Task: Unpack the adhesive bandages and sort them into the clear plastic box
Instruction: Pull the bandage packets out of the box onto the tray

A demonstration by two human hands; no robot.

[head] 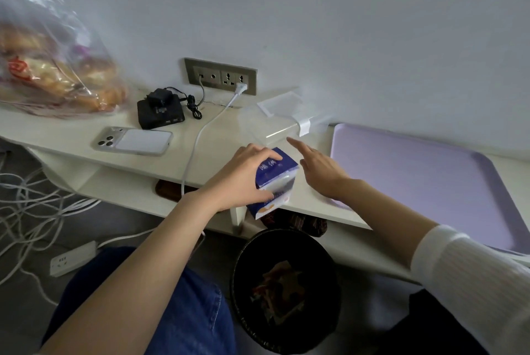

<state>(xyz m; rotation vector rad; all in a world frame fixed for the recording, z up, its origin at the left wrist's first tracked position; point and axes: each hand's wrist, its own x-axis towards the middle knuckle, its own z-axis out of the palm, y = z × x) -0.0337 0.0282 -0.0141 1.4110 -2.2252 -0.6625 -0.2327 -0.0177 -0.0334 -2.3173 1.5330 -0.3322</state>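
Pale wall, with a cream tabletop [86, 136] crossing mid-frame under a socket plate [220, 76]. Your left hand [243, 179] grips the blue bandage carton [276, 182] at centre frame, fingers curled over its top. The carton is tilted and sits at the tabletop's front edge, above the black waste bin [286, 291] at bottom centre. Your right hand [321, 171] holds nothing: the index finger is straight and points up-frame, the other fingers are loosely bent, and the hand is just right of the carton, apart from it. The clear plastic box [279, 105] sits just above both hands, near the wall. It is transparent and hard to read, so I cannot tell whether it is open. A lavender tray [430, 182] fills the right side. At left are a phone [133, 141], a black charger block [160, 116] and a bag of bread [54, 67]. No bandages are out, so this reads as the opening step. The next move likely calls for your right fingers on the carton's end flap while the left steadies it. Keep the carton over the tabletop, not the bin.
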